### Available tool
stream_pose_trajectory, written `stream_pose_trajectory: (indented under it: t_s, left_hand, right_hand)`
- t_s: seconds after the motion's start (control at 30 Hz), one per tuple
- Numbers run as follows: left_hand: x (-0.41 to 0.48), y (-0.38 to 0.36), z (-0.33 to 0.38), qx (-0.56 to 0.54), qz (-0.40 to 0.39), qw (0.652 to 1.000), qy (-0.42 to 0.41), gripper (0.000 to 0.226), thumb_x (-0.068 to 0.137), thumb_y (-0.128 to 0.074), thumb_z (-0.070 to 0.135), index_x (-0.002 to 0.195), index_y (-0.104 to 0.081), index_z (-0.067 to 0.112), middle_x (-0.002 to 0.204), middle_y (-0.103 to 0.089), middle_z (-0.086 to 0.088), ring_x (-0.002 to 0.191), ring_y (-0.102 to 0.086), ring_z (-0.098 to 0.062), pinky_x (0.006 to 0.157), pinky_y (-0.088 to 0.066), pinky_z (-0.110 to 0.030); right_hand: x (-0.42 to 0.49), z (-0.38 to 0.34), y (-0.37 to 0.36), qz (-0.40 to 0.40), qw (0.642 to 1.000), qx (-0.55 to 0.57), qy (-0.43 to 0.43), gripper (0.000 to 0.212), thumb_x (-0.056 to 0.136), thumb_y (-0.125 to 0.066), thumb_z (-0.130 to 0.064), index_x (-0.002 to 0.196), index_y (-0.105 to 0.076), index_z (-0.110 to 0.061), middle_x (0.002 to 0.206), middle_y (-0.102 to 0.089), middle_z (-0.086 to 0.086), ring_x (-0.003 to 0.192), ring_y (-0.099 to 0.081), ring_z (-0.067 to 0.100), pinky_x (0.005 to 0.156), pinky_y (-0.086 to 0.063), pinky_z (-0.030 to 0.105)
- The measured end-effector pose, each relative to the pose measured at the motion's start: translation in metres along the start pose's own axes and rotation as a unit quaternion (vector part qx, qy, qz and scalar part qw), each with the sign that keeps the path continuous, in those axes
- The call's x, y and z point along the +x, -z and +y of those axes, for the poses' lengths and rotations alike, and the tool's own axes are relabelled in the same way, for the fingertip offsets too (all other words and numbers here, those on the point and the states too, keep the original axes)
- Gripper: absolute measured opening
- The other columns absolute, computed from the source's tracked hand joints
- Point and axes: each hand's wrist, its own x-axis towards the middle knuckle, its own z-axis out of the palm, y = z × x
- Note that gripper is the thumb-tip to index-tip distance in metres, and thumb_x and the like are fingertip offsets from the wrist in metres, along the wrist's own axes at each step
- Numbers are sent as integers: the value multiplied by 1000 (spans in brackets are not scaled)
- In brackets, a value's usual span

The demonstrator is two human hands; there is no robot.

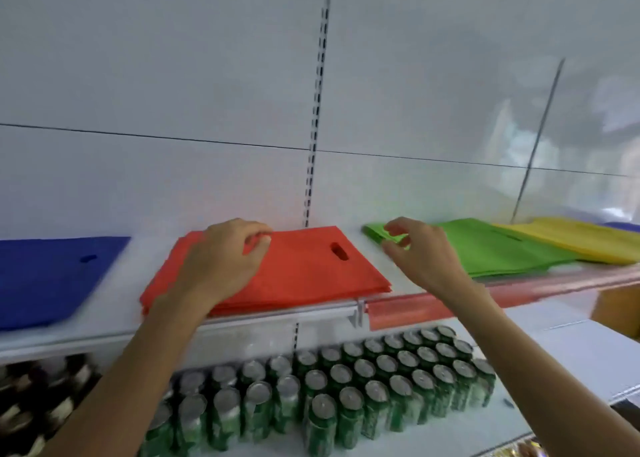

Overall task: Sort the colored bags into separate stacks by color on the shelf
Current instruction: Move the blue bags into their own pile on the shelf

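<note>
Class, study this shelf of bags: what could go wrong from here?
The yellow stack overlaps the right edge of the green stack, so tugging green with the right hand could drag yellow askew. The red stack sits near the shelf lip; the left hand on it could slide bags onto the cans below.

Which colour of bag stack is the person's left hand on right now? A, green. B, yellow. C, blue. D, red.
D: the left hand lies on top of the red stack, which sits between the blue stack and the green stack on the shelf.
</note>
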Motion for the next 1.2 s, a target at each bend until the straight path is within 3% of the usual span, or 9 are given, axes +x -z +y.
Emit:
stream_pose_trajectory:
  t_s: [0.17,0.37,0.57,0.87,1.0,1.2]
  left_hand:
    - [25,-102,106,-48,-50,998,8,28,85,-55,33,105,-70,21,105,-69,4,89,-60,-9,85,-45,-26]
    - [63,-175,194,-35,-59,997,18,40,81,-49,39,110,-68,18,110,-68,0,96,-63,-15,90,-47,-34]
    - [98,-250,269,-8,-69,997,-18,29,88,-58,29,116,-64,23,116,-66,5,102,-60,-12,94,-46,-33]
    - [136,-370,401,46,-49,997,-42,31,88,-55,34,116,-64,25,116,-65,2,108,-58,-19,92,-44,-32]
    - [148,-434,480,22,-46,998,-28,46,81,-43,45,116,-64,25,115,-64,4,106,-58,-16,91,-44,-31]
    - [175,-506,575,30,-43,998,-36,32,92,-50,35,123,-58,29,125,-57,10,116,-51,-10,94,-38,-27]
  right_hand:
    - [5,142,66,-44,998,-34,-14,35,87,-62,-24,121,-61,-17,113,-66,1,89,-64,18,86,-51,38]
    - [41,256,114,-49,998,-36,-24,33,86,-63,-21,119,-61,-16,109,-67,1,81,-60,12,81,-49,31]
    - [70,338,126,-53,998,-10,-36,35,86,-62,-21,121,-59,-18,111,-66,-1,89,-62,15,84,-50,36]
    - [110,493,181,-17,1000,24,-10,31,86,-63,-22,117,-61,-19,106,-65,-4,89,-62,13,85,-49,36]
    - [127,579,223,-37,999,10,7,32,87,-62,-24,119,-60,-20,107,-64,-6,89,-61,12,79,-48,30]
    - [172,683,272,-28,1000,6,-2,30,88,-59,-25,118,-60,-25,109,-64,-8,93,-59,10,79,-46,33]
